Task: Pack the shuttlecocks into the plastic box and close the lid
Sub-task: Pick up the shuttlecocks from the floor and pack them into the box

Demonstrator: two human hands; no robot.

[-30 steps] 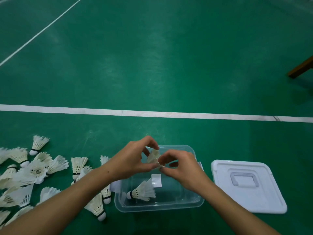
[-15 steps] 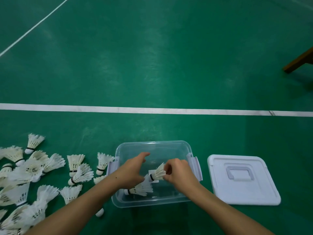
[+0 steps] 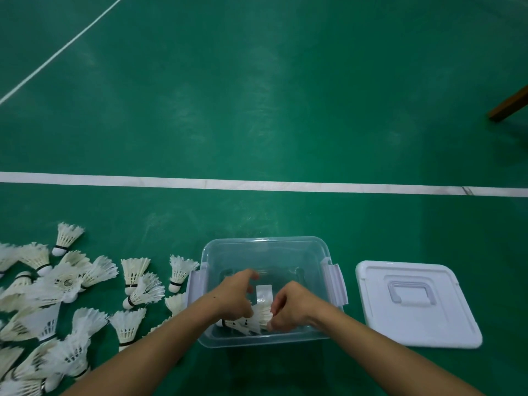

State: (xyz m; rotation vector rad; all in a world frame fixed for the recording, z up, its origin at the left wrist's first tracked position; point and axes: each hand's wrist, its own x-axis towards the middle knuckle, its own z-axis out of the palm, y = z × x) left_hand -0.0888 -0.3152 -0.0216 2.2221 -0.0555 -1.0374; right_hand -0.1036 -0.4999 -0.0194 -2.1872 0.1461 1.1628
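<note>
Shuttlecocks [image 3: 258,320]: two lie at the near wall inside the plastic box [image 3: 265,244]; I judge them very light, feathers brittle, so I hold by the cork base.
Loose shuttlecocks [image 3: 134,271]: many lie on the court floor [image 3: 257,110] left of the box.
Left hand [image 3: 235,295]: fingers curled over the lying shuttlecock; I cannot tell whether it grips.
Right hand [image 3: 288,308]: pinches the second shuttlecock's skirt.
Lid [image 3: 417,302]: flat on the floor, right of the box.
Change: both hands have sunk from the rim to the box bottom.
</note>
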